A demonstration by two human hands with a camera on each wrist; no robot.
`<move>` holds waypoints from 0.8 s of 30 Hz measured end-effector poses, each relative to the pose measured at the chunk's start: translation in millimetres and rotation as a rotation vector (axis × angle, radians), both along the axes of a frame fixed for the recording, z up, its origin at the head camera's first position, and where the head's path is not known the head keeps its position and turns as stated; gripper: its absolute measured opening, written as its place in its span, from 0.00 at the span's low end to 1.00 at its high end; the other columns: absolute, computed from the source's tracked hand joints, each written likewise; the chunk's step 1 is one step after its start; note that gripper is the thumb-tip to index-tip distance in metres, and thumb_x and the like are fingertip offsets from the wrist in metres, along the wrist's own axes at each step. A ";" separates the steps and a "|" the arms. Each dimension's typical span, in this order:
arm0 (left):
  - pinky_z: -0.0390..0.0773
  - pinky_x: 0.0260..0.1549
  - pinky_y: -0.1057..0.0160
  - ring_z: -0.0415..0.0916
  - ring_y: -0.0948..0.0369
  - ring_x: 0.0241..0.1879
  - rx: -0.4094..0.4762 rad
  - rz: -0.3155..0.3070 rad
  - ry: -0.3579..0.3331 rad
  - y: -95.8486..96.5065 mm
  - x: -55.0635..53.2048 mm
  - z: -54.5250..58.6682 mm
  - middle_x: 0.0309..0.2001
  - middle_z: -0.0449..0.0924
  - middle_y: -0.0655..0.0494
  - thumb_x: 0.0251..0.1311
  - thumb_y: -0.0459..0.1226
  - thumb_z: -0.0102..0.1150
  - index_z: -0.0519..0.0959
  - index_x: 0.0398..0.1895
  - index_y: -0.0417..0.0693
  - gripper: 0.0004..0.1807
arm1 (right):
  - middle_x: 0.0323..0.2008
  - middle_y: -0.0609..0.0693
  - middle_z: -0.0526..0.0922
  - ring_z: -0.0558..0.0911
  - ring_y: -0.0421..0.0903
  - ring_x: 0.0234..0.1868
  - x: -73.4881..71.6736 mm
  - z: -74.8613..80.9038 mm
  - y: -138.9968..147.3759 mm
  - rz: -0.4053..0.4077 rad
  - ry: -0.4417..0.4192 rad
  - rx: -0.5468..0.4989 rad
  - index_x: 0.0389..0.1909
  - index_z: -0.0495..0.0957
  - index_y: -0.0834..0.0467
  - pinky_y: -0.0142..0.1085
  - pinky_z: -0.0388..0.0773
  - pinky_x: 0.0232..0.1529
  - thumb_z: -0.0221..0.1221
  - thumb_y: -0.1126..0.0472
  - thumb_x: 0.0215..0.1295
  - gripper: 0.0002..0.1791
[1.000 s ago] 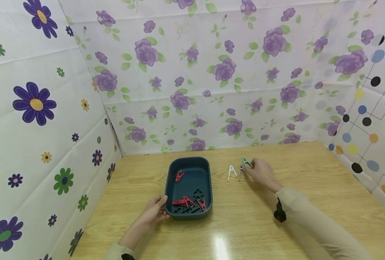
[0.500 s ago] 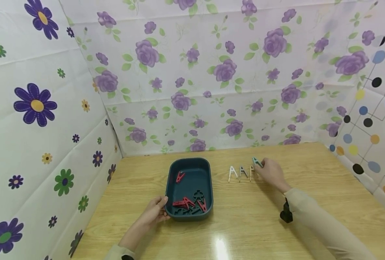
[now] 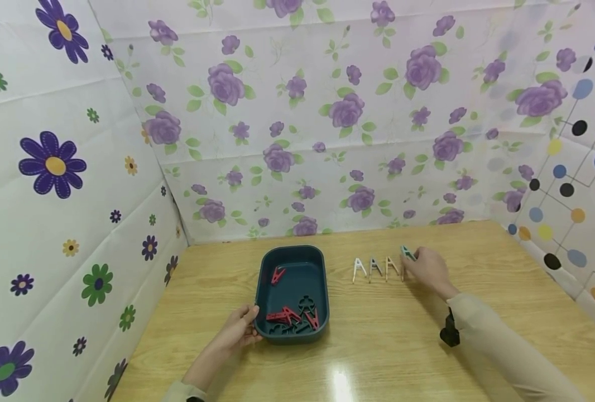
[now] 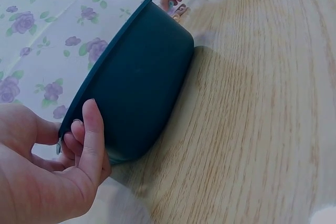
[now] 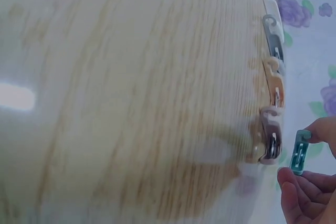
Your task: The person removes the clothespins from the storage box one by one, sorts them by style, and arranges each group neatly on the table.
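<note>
My left hand [image 3: 238, 326] grips the left rim of a dark teal plastic bin [image 3: 300, 279], near its front corner. In the left wrist view, its thumb is partly hidden by the rim and its fingers lie against the outer wall [image 4: 139, 72]. Over to the right, my right hand [image 3: 428, 271] pinches a green clothespin [image 5: 300, 151] between thumb and fingers, above the table. Beside it stands a row of clothespins: white [image 3: 359, 269], grey [image 3: 375, 266], tan [image 3: 390, 267] and pinkish brown [image 5: 271, 135]. The last is mostly hidden by the hand in the head view.
Inside the bin lie several red clothespins [image 3: 311, 319] and dark clip-like pieces [image 3: 306, 304]. The wooden table [image 3: 378, 335] ends at a flowered cloth backdrop [image 3: 322, 184] behind, with patterned cloths on both sides.
My right hand has moved rightward along the row with the green clothespin, uncovering the grey and then the tan clothespin. The left hand and the bin stay in place.
</note>
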State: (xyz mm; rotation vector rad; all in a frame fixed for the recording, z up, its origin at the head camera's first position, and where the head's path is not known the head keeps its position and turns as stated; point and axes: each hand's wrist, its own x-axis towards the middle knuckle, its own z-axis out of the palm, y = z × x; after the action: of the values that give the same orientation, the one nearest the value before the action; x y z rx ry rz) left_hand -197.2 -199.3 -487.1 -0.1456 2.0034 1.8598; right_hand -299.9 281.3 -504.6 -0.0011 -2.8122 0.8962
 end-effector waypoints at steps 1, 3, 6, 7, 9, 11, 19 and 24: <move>0.79 0.31 0.69 0.66 0.65 0.27 0.000 -0.001 0.001 0.1 0.2 -0.3 0.29 0.69 0.56 0.75 0.45 0.41 0.62 0.58 0.32 0.23 | 0.09 0.45 0.63 0.59 0.40 0.10 0.5 -0.4 1.2 0.001 0.002 -0.001 0.17 0.68 0.59 0.29 0.55 0.10 0.55 0.49 0.69 0.23; 0.79 0.31 0.69 0.66 0.65 0.27 0.000 -0.002 0.004 0.1 0.6 -1.0 0.28 0.69 0.56 0.75 0.45 0.41 0.62 0.57 0.32 0.22 | 0.07 0.44 0.62 0.57 0.40 0.09 0.9 -1.5 3.3 -0.002 0.003 -0.005 0.14 0.66 0.58 0.29 0.54 0.10 0.54 0.49 0.69 0.25; 0.79 0.31 0.69 0.66 0.65 0.27 -0.002 -0.002 0.007 0.3 0.8 -1.6 0.28 0.69 0.56 0.75 0.45 0.41 0.62 0.57 0.33 0.22 | 0.06 0.44 0.64 0.58 0.40 0.08 1.1 -3.7 6.3 -0.009 -0.004 -0.003 0.13 0.68 0.57 0.29 0.54 0.09 0.53 0.48 0.69 0.26; 0.79 0.31 0.69 0.66 0.65 0.27 -0.003 -0.001 0.008 0.4 0.9 -1.7 0.28 0.69 0.56 0.75 0.45 0.41 0.62 0.56 0.33 0.22 | 0.06 0.44 0.65 0.58 0.40 0.08 1.2 -4.5 7.3 -0.012 -0.008 -0.001 0.13 0.69 0.58 0.29 0.55 0.09 0.53 0.48 0.69 0.26; 0.79 0.31 0.69 0.67 0.65 0.27 -0.005 0.003 0.005 0.7 1.0 -1.8 0.29 0.69 0.56 0.75 0.46 0.42 0.63 0.56 0.33 0.22 | 0.06 0.44 0.66 0.59 0.40 0.08 1.5 -5.7 9.0 -0.027 -0.020 -0.002 0.12 0.70 0.57 0.30 0.55 0.09 0.53 0.47 0.69 0.26; 0.79 0.31 0.69 0.67 0.64 0.27 -0.008 0.006 0.003 0.9 1.1 -1.8 0.29 0.69 0.55 0.75 0.46 0.42 0.63 0.56 0.34 0.23 | 0.06 0.44 0.65 0.58 0.40 0.08 2.4 -5.7 11.0 -0.039 -0.033 0.000 0.11 0.69 0.56 0.29 0.55 0.10 0.53 0.47 0.69 0.27; 0.79 0.31 0.69 0.67 0.65 0.27 0.000 0.003 0.007 0.6 1.7 -2.0 0.29 0.70 0.55 0.75 0.46 0.42 0.63 0.57 0.34 0.23 | 0.06 0.41 0.57 0.56 0.39 0.09 7.0 -5.7 18.3 -0.078 -0.089 0.000 0.07 0.62 0.53 0.29 0.54 0.10 0.52 0.48 0.68 0.29; 0.79 0.31 0.69 0.67 0.65 0.27 0.016 -0.011 0.016 -0.4 1.4 -2.1 0.29 0.71 0.57 0.75 0.47 0.42 0.63 0.56 0.34 0.24 | 0.07 0.41 0.57 0.57 0.39 0.10 6.2 -6.1 20.2 -0.098 -0.111 0.036 0.07 0.62 0.53 0.29 0.54 0.11 0.52 0.48 0.68 0.28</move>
State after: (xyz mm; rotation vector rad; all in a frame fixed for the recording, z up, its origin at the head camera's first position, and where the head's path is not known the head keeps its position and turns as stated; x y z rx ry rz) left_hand -195.9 -199.7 -489.2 -0.1159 1.9955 1.8753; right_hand -293.7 301.5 -510.7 -0.1869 -2.9004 0.8484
